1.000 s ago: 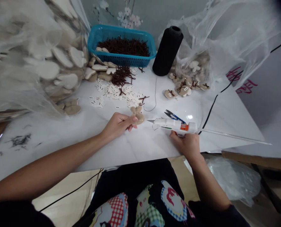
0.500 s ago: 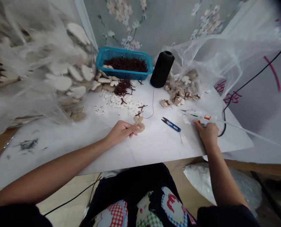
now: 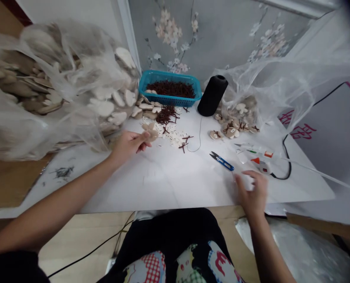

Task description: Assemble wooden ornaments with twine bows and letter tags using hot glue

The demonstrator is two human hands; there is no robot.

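My left hand point(image 3: 130, 146) pinches a beige felt bunny-shaped piece point(image 3: 151, 133) by its edge, left of the scattered small white labels point(image 3: 175, 137). My right hand point(image 3: 253, 192), a little blurred, hovers over the table's front right with thumb and fingers apart and nothing in them. Just beyond it lies a white hot glue gun point(image 3: 264, 166) with an orange trigger and a clear glue stick. Blue thread snips point(image 3: 222, 161) rest to the upper left of that hand. Two brown bows point(image 3: 183, 147) lie near the labels.
A blue basket point(image 3: 170, 98) of brown bows stands at the back beside a black thread cone point(image 3: 212, 96). Finished pieces with bows point(image 3: 230, 129) spill by a clear bag at right. Big bags of felt pieces point(image 3: 104, 106) fill the left. A black cord point(image 3: 286, 145) curves at right.
My right hand has let go of the glue gun and drawn back toward the table's front edge. My left hand has carried the felt piece leftward and away from me. The view has shifted.
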